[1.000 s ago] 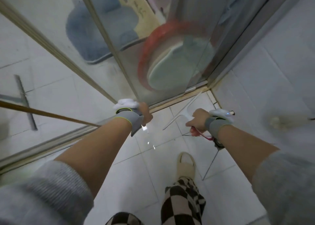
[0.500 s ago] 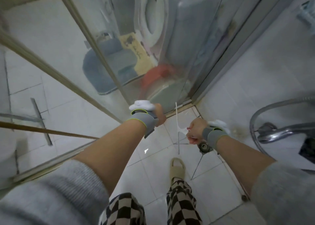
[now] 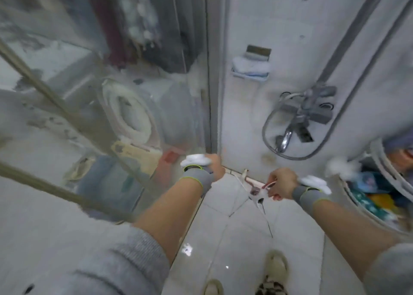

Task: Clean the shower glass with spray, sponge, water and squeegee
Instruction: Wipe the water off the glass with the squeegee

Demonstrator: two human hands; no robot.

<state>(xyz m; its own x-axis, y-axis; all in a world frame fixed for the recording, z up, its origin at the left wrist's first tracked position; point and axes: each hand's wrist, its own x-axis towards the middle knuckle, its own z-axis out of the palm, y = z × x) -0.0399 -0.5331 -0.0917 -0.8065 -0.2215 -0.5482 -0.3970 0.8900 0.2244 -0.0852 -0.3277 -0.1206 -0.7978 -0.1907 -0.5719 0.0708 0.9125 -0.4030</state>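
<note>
- The right hand (image 3: 282,184), lower right of centre, curled its fingers round a squeegee (image 3: 257,194).
- The left hand (image 3: 215,165), centre frame, touched the shower glass (image 3: 134,93); its fingers could not be told.

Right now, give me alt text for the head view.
Two bare forearms reach down inside a tiled shower; the right hand grips a white squeegee, the left hand is beside the shower glass. A faucet hangs on the wall.

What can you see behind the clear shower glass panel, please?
Through the clear shower glass panel: a white toilet, a blue-grey mat and something red. Haze and blur hide the rest.
</note>
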